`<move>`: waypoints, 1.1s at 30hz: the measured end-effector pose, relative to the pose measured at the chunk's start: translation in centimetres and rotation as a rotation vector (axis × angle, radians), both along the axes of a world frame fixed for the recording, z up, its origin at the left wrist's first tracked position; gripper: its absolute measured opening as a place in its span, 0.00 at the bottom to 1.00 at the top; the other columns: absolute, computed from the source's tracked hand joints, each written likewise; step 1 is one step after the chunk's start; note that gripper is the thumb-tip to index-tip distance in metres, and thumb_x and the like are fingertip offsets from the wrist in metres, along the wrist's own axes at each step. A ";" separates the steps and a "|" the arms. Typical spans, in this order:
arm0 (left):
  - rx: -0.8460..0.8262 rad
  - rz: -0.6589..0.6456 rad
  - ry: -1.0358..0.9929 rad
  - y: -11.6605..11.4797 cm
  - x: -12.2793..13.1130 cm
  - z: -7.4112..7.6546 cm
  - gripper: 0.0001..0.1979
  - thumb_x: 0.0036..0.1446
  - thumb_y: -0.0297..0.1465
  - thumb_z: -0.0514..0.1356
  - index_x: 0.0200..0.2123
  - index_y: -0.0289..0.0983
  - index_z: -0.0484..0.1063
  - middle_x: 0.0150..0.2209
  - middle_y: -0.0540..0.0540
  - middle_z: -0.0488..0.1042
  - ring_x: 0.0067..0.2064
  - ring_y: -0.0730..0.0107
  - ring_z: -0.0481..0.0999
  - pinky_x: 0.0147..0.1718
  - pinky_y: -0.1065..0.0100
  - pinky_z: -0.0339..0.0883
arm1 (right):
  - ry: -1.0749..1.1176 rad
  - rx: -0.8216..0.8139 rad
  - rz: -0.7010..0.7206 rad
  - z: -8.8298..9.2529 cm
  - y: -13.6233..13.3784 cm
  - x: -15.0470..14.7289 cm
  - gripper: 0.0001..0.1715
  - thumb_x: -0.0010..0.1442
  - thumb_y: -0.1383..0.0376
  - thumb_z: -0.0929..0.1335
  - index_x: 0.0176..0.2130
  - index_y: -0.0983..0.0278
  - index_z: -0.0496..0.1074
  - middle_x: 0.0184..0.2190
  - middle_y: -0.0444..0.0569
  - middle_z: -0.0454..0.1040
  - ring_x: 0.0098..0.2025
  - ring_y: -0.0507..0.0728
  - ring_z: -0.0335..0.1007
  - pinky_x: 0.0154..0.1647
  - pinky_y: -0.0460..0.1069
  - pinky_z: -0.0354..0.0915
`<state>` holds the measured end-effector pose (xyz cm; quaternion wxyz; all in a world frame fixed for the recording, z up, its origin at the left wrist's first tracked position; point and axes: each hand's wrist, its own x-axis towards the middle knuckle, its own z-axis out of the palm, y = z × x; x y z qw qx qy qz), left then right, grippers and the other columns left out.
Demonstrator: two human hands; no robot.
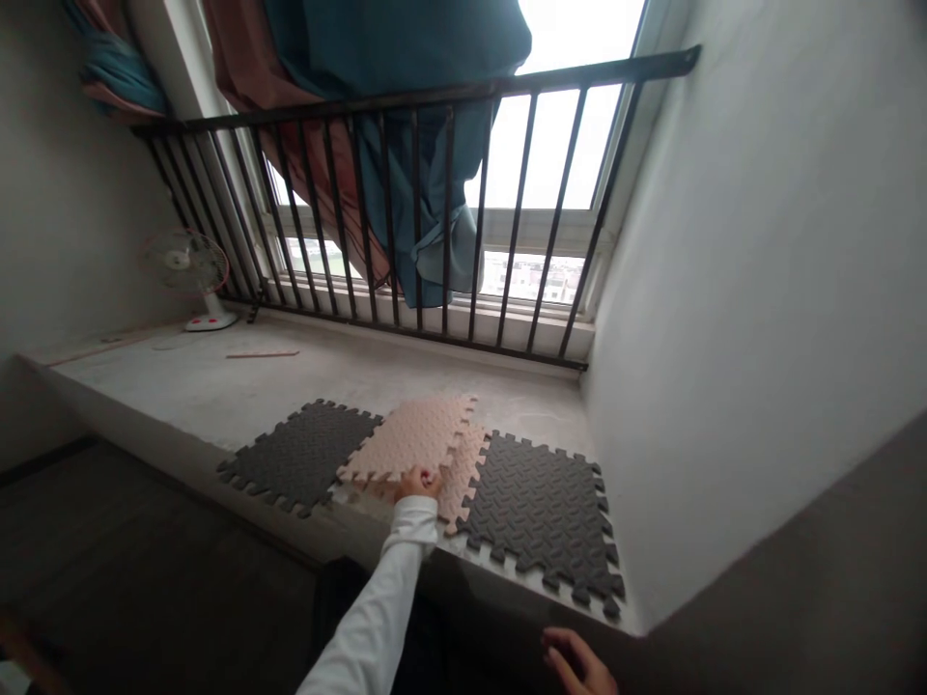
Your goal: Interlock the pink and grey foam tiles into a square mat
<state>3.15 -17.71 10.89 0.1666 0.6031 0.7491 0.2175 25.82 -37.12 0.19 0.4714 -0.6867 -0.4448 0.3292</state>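
My left hand (418, 485), in a white sleeve, is closed on the near edge of a pink foam mat tile (409, 434). That tile is raised and tilted, and it partly covers a second pink tile (462, 478). A dark grey tile (300, 454) lies to the left, its right corner close to the raised tile. On the right, another dark grey tile (540, 507) lies flat along the second pink one. My right hand (579, 664) is low at the frame's bottom edge, below the ledge, with its fingers curved and apart and nothing in them.
The tiles lie on a pale window ledge (181, 386). A black railing (449, 333) runs behind it, before pink and teal curtains (406, 58). A small fan (210, 314) and a thin strip (262, 354) are at the left. A white wall (760, 290) bounds the right.
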 end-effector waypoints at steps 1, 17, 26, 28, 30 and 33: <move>0.002 -0.033 -0.005 -0.7 1.9 -0.4 0.12 0.49 0.35 0.50 0.31 0.32 0.67 0.30 0.43 0.71 0.34 0.69 0.68 0.32 0.71 0.57 | -0.011 0.035 -0.021 0.4 0.9 -0.5 0.22 0.39 0.46 0.64 0.27 0.59 0.71 0.27 0.46 0.75 0.33 0.57 0.70 0.37 0.47 0.66; -0.087 -0.197 0.273 -1.5 5.5 -7.7 0.37 0.45 0.43 0.51 0.56 0.30 0.49 0.59 0.37 0.42 0.59 0.53 0.42 0.54 0.50 0.36 | -0.931 0.054 0.207 10.5 17.2 -0.2 0.28 0.49 0.63 0.60 0.49 0.74 0.62 0.50 0.59 0.62 0.51 0.61 0.57 0.51 0.53 0.54; -0.121 -0.221 0.365 -1.1 3.7 -10.0 0.33 0.42 0.45 0.53 0.54 0.44 0.53 0.60 0.42 0.44 0.60 0.54 0.39 0.53 0.49 0.28 | -1.060 -0.091 0.428 8.1 29.3 -5.4 0.31 0.54 0.58 0.55 0.49 0.80 0.56 0.51 0.62 0.60 0.54 0.61 0.49 0.49 0.62 0.46; -0.115 -0.218 0.367 -1.1 3.8 -10.2 0.33 0.42 0.44 0.54 0.54 0.45 0.53 0.59 0.41 0.44 0.60 0.53 0.39 0.53 0.48 0.28 | -1.084 -0.134 0.420 7.3 30.3 -5.5 0.31 0.54 0.58 0.55 0.48 0.82 0.57 0.49 0.64 0.62 0.54 0.62 0.50 0.50 0.63 0.41; -0.111 -0.216 0.368 -1.0 3.8 -10.4 0.32 0.41 0.44 0.55 0.53 0.47 0.54 0.59 0.41 0.45 0.60 0.52 0.38 0.53 0.48 0.27 | -1.100 -0.178 0.409 6.7 31.1 -5.4 0.29 0.53 0.59 0.58 0.47 0.81 0.60 0.48 0.64 0.63 0.53 0.62 0.52 0.53 0.62 0.37; -0.129 -0.229 0.363 -0.9 3.6 -10.7 0.30 0.41 0.44 0.55 0.51 0.54 0.54 0.60 0.45 0.45 0.60 0.50 0.37 0.52 0.46 0.25 | -1.099 -0.238 0.413 6.4 32.3 -5.1 0.27 0.51 0.59 0.61 0.47 0.75 0.63 0.51 0.63 0.60 0.54 0.61 0.52 0.56 0.59 0.33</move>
